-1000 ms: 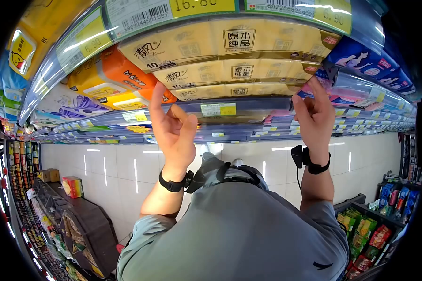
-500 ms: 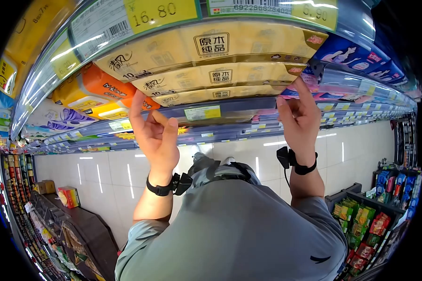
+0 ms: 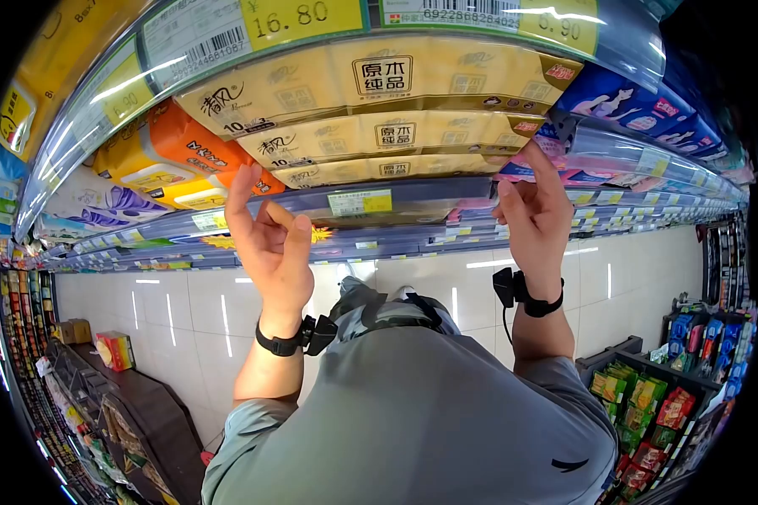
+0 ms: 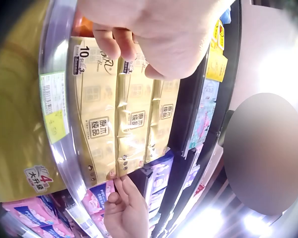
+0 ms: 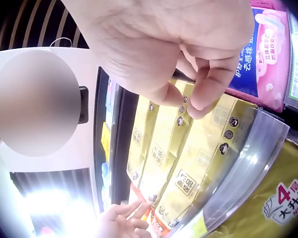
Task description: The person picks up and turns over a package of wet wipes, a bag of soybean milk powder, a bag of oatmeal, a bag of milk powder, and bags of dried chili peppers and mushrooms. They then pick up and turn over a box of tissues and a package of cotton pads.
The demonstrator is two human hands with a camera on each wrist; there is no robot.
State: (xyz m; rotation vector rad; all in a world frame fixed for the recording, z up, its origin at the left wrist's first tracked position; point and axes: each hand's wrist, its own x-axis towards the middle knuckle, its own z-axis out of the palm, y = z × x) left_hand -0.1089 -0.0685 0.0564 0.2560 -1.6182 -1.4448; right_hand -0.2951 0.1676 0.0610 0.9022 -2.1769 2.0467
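Note:
Yellow tissue packs [image 3: 386, 101] lie in a stack of three visible layers on the shelf, printed fronts facing me. In the head view my left hand [image 3: 271, 257] is at their lower left corner, index finger extended beside an orange pack [image 3: 206, 151] and the other fingers loosely bent. My right hand [image 3: 537, 220] is at the opposite end, its straight index fingertip right at the lower right corner. The right wrist view shows the right fingers [image 5: 208, 94] bent over the ends of the packs. Neither palm wraps around the stack.
A shelf edge with price labels [image 3: 295, 25] runs above the packs, and another label [image 3: 360, 202] sits on the rail below. Blue packs [image 3: 640, 109] stand to the right. Behind me are a dark display stand [image 3: 143, 379] and a rack of snack bags [image 3: 640, 396].
The head view has shifted, so packs and hands appear farther left than a second ago. Both hands keep nearly the same places at the two ends of the packs.

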